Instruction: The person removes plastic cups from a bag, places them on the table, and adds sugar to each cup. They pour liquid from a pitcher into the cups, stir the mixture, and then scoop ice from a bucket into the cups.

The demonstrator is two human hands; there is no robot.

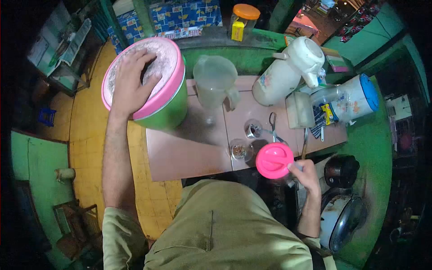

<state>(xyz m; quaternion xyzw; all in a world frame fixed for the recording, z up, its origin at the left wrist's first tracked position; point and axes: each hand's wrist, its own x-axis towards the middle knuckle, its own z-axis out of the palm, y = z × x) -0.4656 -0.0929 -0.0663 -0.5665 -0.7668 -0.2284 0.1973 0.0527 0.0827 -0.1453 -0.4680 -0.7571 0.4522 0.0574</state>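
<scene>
My left hand (pixel 131 83) lies with spread fingers on the pale, speckled top of a large green tub with a pink rim (pixel 181 67). A dark patch shows between its thumb and fingers. My right hand (pixel 308 176) pinches the edge of a round pink lid (pixel 272 160) with a raised bar across it. The lid is above the table's front edge. Left of it on the tiled table (pixel 191 155) stands a small glass (pixel 240 152) with brownish bits inside. Behind that are another glass with dark contents (pixel 253 129) and scissors (pixel 273 128).
A translucent plastic pitcher (pixel 213 74) stands right of the tub. Farther right are a white thermos jug (pixel 285 74), a box-shaped container (pixel 300 109) and a white container with a blue lid (pixel 360 99). An orange-lidded jar (pixel 245 15) sits on the back ledge. Dark pots (pixel 342 171) are at lower right.
</scene>
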